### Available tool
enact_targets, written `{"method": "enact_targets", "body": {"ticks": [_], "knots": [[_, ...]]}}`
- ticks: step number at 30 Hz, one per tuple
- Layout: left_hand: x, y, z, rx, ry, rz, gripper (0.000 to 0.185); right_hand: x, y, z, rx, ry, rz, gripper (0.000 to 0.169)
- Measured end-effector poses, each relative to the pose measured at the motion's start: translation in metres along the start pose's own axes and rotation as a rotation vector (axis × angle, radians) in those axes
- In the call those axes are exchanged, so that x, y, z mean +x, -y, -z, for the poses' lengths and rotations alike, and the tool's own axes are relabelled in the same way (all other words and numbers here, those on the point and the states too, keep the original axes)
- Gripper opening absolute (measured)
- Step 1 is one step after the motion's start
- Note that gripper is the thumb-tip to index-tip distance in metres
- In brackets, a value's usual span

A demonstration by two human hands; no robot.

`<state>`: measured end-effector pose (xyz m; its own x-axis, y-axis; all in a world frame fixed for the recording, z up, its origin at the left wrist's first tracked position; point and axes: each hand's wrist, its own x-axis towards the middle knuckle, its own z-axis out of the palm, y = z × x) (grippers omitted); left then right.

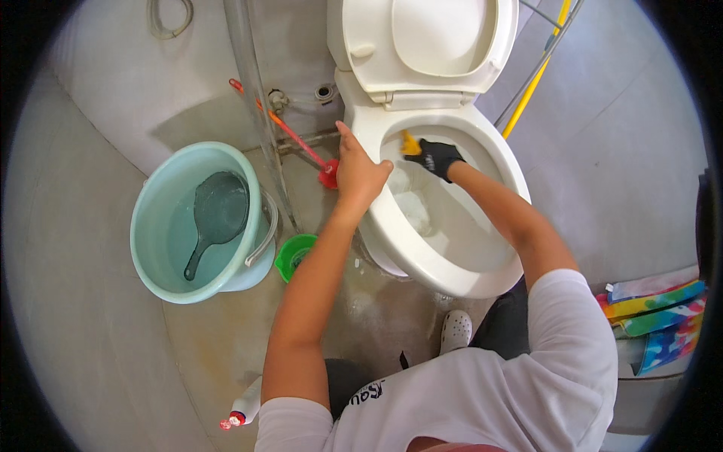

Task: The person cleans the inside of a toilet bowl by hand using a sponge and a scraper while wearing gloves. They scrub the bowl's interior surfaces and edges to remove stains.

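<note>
A white toilet (390,220) stands before me with its seat and lid (367,51) raised. My right hand (435,158), in a black glove, is inside the bowl near its back left wall. It is closed on a yellow thing (410,143), perhaps a sponge or cloth, whose kind is blurred. My bare left hand (362,169) rests on the left side of the bowl's rim, fingers extended and thumb apart, holding nothing. Some foamy water (414,212) lies in the bottom of the bowl.
Left of the toilet are a pale blue bucket (251,164) of water with a grey dipper (220,209), a red toilet brush (302,144), a green plastic dipper (288,251) and a vertical pipe (248,62). A white bottle (245,404) is at lower left, colourful cloths (658,305) at right.
</note>
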<state>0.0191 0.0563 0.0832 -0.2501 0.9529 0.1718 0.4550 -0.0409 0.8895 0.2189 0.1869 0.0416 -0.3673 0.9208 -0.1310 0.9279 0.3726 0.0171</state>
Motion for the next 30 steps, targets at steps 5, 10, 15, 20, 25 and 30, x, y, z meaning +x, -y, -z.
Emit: {"method": "enact_targets", "body": {"ticks": [5, 10, 15, 20, 25, 30], "knots": [[0.003, -0.002, 0.004, 0.044, -0.015, 0.021, 0.104, -0.007, -0.035, 0.009, 0.122, -0.038, -0.155, 0.062], [0.007, 0.006, -0.002, 0.032, -0.085, -0.054, 0.103, -0.008, -0.016, 0.006, 0.048, 0.020, -0.090, 0.065], [0.005, -0.003, -0.007, 0.062, -0.070, -0.045, 0.104, 0.011, -0.058, -0.018, 0.098, -0.155, 0.007, 0.064], [0.000, 0.005, -0.005, 0.061, -0.058, -0.036, 0.104, -0.018, -0.033, 0.001, -0.002, 0.041, -0.176, 0.059], [0.002, -0.003, -0.001, 0.082, -0.044, -0.044, 0.104, -0.018, -0.073, -0.020, 0.079, 0.255, -0.110, 0.066], [0.001, 0.004, -0.005, 0.053, -0.064, -0.056, 0.103, -0.011, -0.027, -0.031, 0.048, 0.221, -0.088, 0.065]]}}
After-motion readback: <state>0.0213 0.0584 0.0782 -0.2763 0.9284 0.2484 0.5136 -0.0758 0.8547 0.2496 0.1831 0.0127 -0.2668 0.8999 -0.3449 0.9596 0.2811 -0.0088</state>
